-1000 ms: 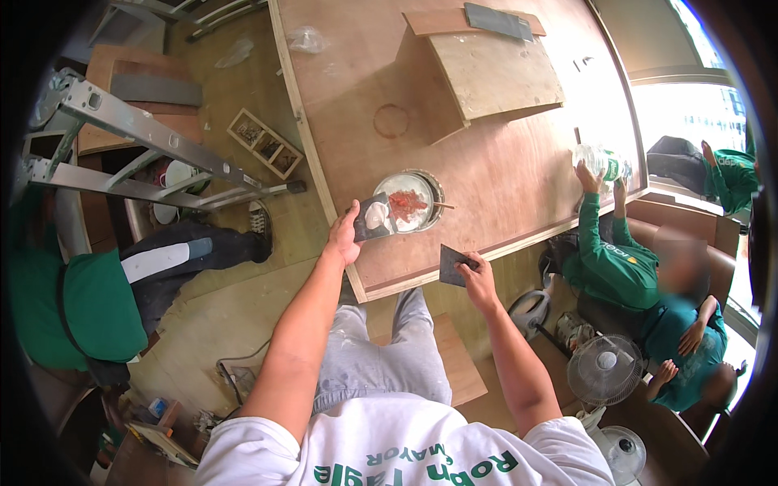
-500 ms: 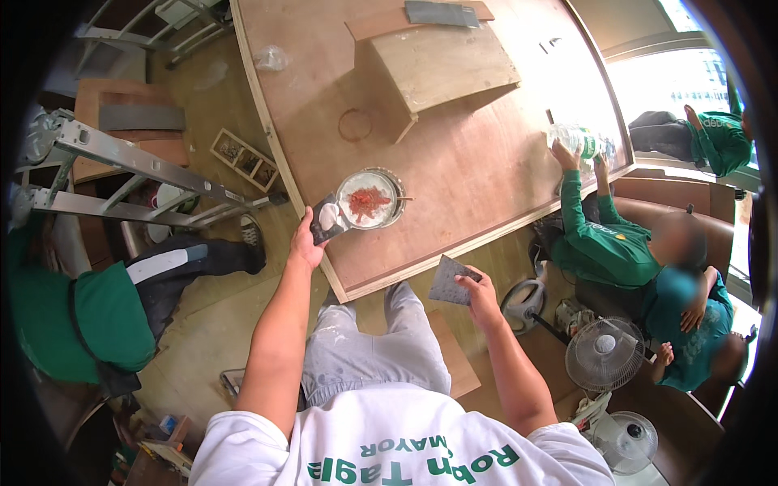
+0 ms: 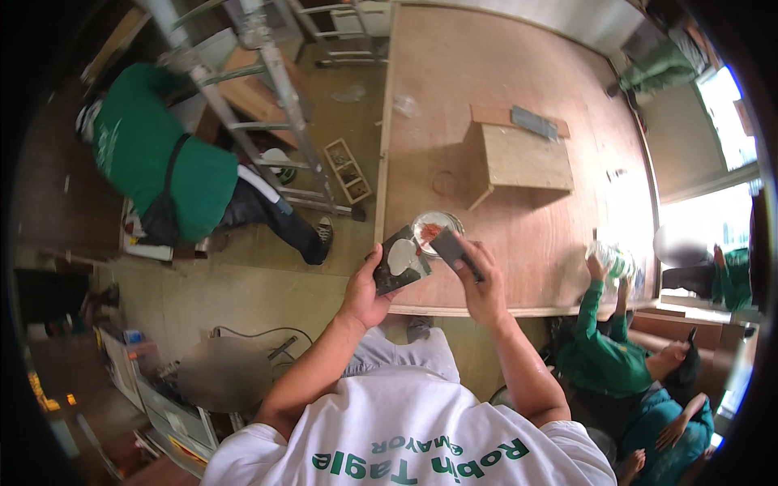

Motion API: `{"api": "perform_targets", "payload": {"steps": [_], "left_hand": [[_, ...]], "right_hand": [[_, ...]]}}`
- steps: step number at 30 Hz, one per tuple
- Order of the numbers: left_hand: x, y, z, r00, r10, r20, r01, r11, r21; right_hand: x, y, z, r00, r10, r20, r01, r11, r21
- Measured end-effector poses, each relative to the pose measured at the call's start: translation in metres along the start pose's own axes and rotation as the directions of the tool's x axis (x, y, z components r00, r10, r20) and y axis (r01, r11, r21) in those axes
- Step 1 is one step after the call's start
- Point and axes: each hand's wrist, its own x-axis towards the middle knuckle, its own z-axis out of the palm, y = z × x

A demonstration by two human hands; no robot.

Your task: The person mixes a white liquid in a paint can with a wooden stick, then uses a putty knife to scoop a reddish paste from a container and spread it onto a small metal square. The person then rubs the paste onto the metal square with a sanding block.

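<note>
My left hand point(image 3: 365, 293) grips a dark flat putty board point(image 3: 395, 283) by its near left side, fingers closed on its edge. A rounded white dollop of putty point(image 3: 402, 256) lies on the board. My right hand point(image 3: 486, 290) pinches a dark grey rectangular putty spreader point(image 3: 448, 243), its far end reaching over the near side of a round can point(image 3: 459, 222). White paste with a patch of red point(image 3: 429, 232) fills the can, which stands on the wooden panel table point(image 3: 519, 279). Board and spreader are a small gap apart; the spreader partly hides the can.
A plywood box point(image 3: 527, 166) with a grey sheet point(image 3: 535, 123) on top stands on the table. At left are a ladder point(image 3: 285, 105), a divided wooden tray point(image 3: 348, 170) and a person in green point(image 3: 166, 166). Another person point(image 3: 604, 344) holds a plastic bottle point(image 3: 613, 261) at the table's right.
My view has swung, shifting the table rightward. The right hand has come up from the table's near edge to the can with the spreader. The board now shows more of its putty-covered face.
</note>
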Motion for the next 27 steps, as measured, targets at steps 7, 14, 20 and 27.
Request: {"api": "perform_targets", "payload": {"steps": [7,14,20,27], "left_hand": [[-0.069,0.027,-0.014,0.990,0.105,0.093,-0.085,0.978,-0.191],[-0.193,0.094,-0.122,0.942,0.334,0.022,-0.309,0.892,-0.331],[-0.295,0.147,-0.262,0.806,0.584,-0.095,-0.582,0.753,-0.307],[-0.394,0.164,-0.355,0.664,0.682,-0.308,-0.741,0.542,-0.397]], "right_hand": [[-0.008,-0.083,0.078,0.832,-0.548,0.089,0.546,0.778,-0.310],[-0.013,-0.133,0.179,0.694,-0.472,0.544,0.719,0.503,-0.480],[-0.041,-0.173,0.317,0.647,-0.583,0.491,0.755,0.577,-0.311],[-0.044,-0.221,0.471,0.625,-0.572,0.532,0.600,0.788,0.142]]}}
